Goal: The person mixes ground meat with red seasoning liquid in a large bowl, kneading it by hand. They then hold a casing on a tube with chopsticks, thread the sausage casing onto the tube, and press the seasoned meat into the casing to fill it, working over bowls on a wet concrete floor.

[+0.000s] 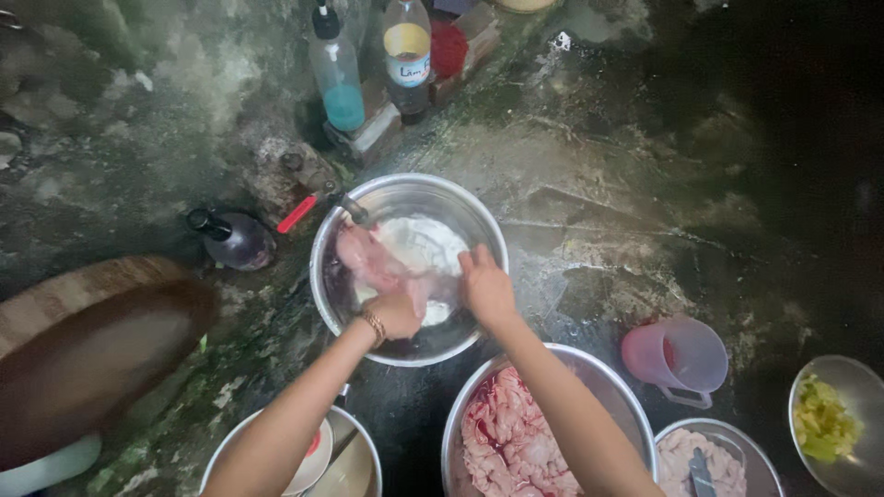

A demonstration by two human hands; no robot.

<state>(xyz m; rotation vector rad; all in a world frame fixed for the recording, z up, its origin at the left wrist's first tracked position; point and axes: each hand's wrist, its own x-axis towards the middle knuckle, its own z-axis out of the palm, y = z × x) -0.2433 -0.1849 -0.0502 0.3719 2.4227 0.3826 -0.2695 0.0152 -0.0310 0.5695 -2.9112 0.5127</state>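
- Both hands are working inside a steel bowl [324,267] on the wet floor: the left hand [394,313], with a bracelet [373,326] at its wrist, is closing around the lower end of a pale pink piece of meat [373,260], while the right hand [486,289] is lying beside it with fingers curled down into the water; what it is gripping, if anything, I cannot tell.
- The meat is sitting in milky water, stretching up and away from the left hand toward a tap [355,210] with a red handle at the bowl's far rim.
- To be handling this well, I judge the slippery piece is needing a firm pinch from one hand while the other is rubbing along it, keeping it low in the bowl so nothing is splashing out.
- Nearer than the hands, under the forearms, a larger basin [603,370] is holding a heap of red, raw meat; a smaller pan [368,451] is lying below the left forearm.
- Out past the right forearm, a pink jug [677,357], a bowl of pale pieces [764,474] and a dish of yellow-green cuts [866,387] are standing.
- Left of the left hand, a wooden board [87,350] and a dark bottle [232,237] are resting.
- Beyond the bowl, two more bottles [337,78] are standing against a stained, mossy wall.
- The concrete floor [626,184] is glistening wet and dim.
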